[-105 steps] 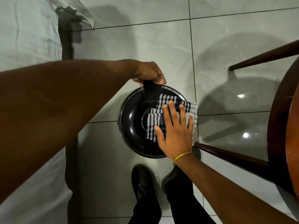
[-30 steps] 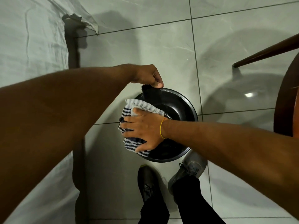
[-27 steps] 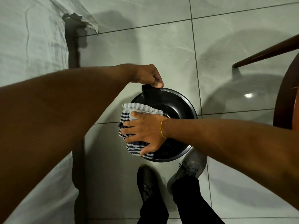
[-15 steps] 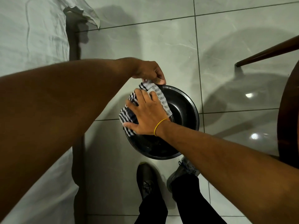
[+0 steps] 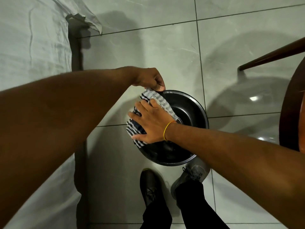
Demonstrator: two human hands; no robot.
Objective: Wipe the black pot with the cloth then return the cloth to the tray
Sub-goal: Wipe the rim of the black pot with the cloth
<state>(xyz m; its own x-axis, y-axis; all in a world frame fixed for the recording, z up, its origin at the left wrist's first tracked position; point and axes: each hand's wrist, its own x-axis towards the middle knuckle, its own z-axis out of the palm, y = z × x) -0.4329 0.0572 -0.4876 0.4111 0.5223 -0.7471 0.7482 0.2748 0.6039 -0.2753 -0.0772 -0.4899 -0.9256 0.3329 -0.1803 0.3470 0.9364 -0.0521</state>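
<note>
I hold the round black pot [image 5: 186,109] in the air above the tiled floor, its inside facing me. My left hand [image 5: 148,79] grips the pot at its far rim, where the handle is hidden under the fingers and the cloth. The blue and white striped cloth [image 5: 163,103] is draped over the pot's left rim. My right hand [image 5: 151,123] lies flat on the cloth, fingers spread, pressing it against the left side of the pot. A yellow band circles that wrist. No tray is in view.
A table under a white cloth [image 5: 33,52] fills the left side, its dark leg [image 5: 76,52] beside my left arm. A dark wooden chair [image 5: 293,103] stands at the right edge. My two shoes [image 5: 171,184] stand on the grey tiles below the pot.
My right hand has swept the cloth from the pot's right side across to its left rim, then up toward the handle. The left hand has kept its grip.
</note>
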